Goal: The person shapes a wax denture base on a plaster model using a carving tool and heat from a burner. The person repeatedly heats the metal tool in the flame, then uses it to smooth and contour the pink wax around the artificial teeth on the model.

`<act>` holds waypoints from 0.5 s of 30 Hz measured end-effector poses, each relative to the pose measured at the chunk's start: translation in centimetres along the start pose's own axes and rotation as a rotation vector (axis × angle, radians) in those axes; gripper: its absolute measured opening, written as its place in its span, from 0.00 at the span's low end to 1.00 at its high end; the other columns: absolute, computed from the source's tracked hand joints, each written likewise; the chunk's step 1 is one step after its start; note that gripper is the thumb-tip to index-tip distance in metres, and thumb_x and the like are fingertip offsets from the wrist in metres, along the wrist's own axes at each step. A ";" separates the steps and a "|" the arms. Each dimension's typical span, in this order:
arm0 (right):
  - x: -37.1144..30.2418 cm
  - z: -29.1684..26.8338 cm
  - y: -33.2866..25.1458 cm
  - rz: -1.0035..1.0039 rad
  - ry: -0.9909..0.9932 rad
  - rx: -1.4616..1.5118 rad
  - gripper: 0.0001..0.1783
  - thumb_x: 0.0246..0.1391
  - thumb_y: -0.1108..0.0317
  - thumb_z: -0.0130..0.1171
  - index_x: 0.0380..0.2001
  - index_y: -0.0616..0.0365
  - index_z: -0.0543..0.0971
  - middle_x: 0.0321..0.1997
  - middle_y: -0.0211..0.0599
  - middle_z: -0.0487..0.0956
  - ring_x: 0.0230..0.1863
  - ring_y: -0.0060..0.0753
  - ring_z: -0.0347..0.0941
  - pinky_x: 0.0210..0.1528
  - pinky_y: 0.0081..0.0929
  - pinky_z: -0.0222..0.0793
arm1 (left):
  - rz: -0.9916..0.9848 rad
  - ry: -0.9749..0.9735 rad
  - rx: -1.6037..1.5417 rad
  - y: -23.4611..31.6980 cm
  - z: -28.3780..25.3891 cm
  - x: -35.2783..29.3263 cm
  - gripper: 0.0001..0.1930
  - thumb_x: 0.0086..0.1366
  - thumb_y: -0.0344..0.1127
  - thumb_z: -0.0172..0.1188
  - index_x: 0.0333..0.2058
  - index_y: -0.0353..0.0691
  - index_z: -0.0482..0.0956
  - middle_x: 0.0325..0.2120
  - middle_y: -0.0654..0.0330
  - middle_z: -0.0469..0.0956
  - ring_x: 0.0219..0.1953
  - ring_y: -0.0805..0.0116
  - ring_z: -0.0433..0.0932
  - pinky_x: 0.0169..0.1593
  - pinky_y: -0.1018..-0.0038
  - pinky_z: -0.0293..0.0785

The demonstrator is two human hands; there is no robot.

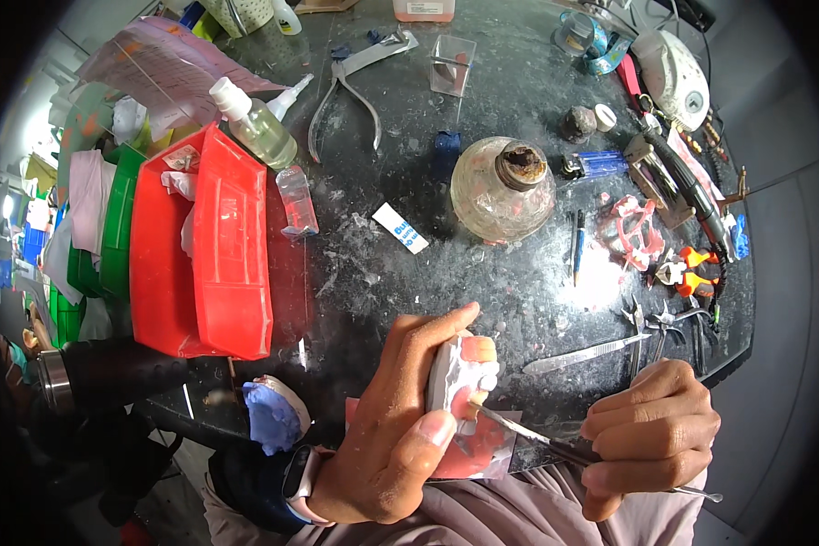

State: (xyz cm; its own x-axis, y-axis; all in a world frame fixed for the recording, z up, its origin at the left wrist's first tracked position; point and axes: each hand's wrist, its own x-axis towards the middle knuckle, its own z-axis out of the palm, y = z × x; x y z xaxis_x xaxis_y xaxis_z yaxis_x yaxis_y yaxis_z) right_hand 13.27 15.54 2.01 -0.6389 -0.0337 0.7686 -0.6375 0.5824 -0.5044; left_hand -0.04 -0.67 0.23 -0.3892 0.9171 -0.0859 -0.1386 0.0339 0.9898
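Observation:
My left hand (pixel 382 432) is closed around a white plaster dental cast (pixel 466 374) with pink wax and teeth on it. The thumb presses the cast's near side, and the index finger stretches along its far edge. My right hand (pixel 655 432) grips a thin metal wax carver (pixel 529 434). The carver's left tip meets the pink wax beside the teeth; its other end sticks out below my fist. Under the cast, a pink wax sheet (pixel 468 461) lies at the table's near edge. A blue and cream dental cast (pixel 274 420) rests left of my left wrist.
A red bin (pixel 232 264) stands left, beside a green one (pixel 118 218). Ahead is a round glass burner (pixel 496 205). A scalpel-like knife (pixel 587 353), small pliers (pixel 637 323) and orange-handled cutters (pixel 687 273) lie right. Large pliers (pixel 345 96) and a spray bottle (pixel 254 127) are farther off.

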 end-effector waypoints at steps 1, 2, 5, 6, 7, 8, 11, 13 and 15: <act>0.0 0.0 0.0 0.001 0.000 0.010 0.13 0.37 0.63 0.67 0.21 0.60 0.76 0.17 0.32 0.70 0.15 0.23 0.71 0.15 0.12 0.68 | 0.001 -0.002 -0.001 0.1 0.0 0.0 0.30 0.55 0.40 0.37 0.52 0.21 0.50 0.41 0.46 0.61 0.33 0.67 0.64 0.38 0.72 0.65; -0.1 0.0 0.1 0.002 0.001 0.011 0.13 0.37 0.63 0.67 0.21 0.60 0.76 0.17 0.32 0.70 0.15 0.23 0.71 0.15 0.12 0.68 | -0.013 -0.008 0.011 0.3 -0.1 0.1 0.31 0.55 0.40 0.37 0.52 0.22 0.50 0.40 0.46 0.61 0.32 0.67 0.64 0.38 0.73 0.65; -0.2 -0.2 0.3 0.033 0.043 0.058 0.13 0.36 0.63 0.68 0.21 0.59 0.76 0.18 0.33 0.70 0.15 0.23 0.71 0.14 0.12 0.68 | -0.004 -0.023 0.069 0.4 -0.4 0.3 0.31 0.55 0.40 0.36 0.53 0.22 0.50 0.41 0.46 0.61 0.31 0.68 0.63 0.37 0.73 0.64; -0.1 -0.3 0.2 0.042 0.018 0.055 0.14 0.35 0.63 0.68 0.21 0.59 0.76 0.18 0.33 0.70 0.15 0.23 0.71 0.14 0.12 0.68 | 0.020 -0.033 0.113 0.4 -0.4 0.4 0.31 0.55 0.40 0.36 0.53 0.22 0.50 0.41 0.46 0.61 0.30 0.69 0.63 0.37 0.74 0.64; 0.0 -0.4 0.2 0.051 -0.007 0.054 0.14 0.35 0.63 0.68 0.21 0.59 0.76 0.18 0.33 0.71 0.15 0.24 0.71 0.15 0.12 0.69 | 0.022 -0.035 0.113 0.5 -0.3 0.4 0.31 0.55 0.40 0.36 0.53 0.22 0.50 0.41 0.46 0.61 0.30 0.69 0.63 0.37 0.74 0.64; 0.1 -0.4 0.0 0.051 -0.007 0.051 0.14 0.35 0.63 0.68 0.21 0.59 0.76 0.18 0.33 0.71 0.15 0.24 0.71 0.15 0.12 0.69 | 0.002 -0.024 0.081 0.7 -0.2 0.3 0.31 0.55 0.40 0.37 0.53 0.22 0.50 0.41 0.47 0.60 0.30 0.69 0.63 0.37 0.74 0.64; 0.2 -0.5 -0.2 0.107 -0.042 0.038 0.14 0.34 0.64 0.68 0.21 0.60 0.76 0.18 0.33 0.71 0.15 0.24 0.72 0.16 0.13 0.70 | -0.019 -0.017 0.064 0.6 -0.1 0.3 0.31 0.55 0.41 0.37 0.53 0.23 0.50 0.41 0.48 0.60 0.30 0.70 0.63 0.37 0.74 0.64; 0.2 -0.5 -0.3 0.130 -0.037 0.036 0.13 0.34 0.65 0.68 0.21 0.60 0.75 0.18 0.33 0.71 0.16 0.24 0.72 0.17 0.13 0.71 | -0.019 -0.021 0.077 0.6 -0.2 0.3 0.31 0.55 0.41 0.37 0.53 0.23 0.50 0.41 0.48 0.60 0.31 0.70 0.63 0.37 0.74 0.64; 0.2 -0.5 -0.4 0.151 -0.016 0.030 0.13 0.34 0.66 0.68 0.21 0.60 0.75 0.18 0.33 0.71 0.15 0.24 0.72 0.16 0.13 0.71 | -0.039 -0.023 0.056 0.8 -0.1 0.5 0.31 0.55 0.42 0.36 0.53 0.24 0.51 0.42 0.48 0.60 0.31 0.70 0.63 0.37 0.74 0.64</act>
State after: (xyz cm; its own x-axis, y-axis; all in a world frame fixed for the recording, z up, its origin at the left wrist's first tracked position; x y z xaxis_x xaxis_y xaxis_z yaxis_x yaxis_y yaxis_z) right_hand 13.59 15.71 2.58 -0.7354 0.0391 0.6765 -0.5459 0.5571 -0.6258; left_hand -0.41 -0.26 0.99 -0.3638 0.9234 -0.1222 -0.1014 0.0911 0.9907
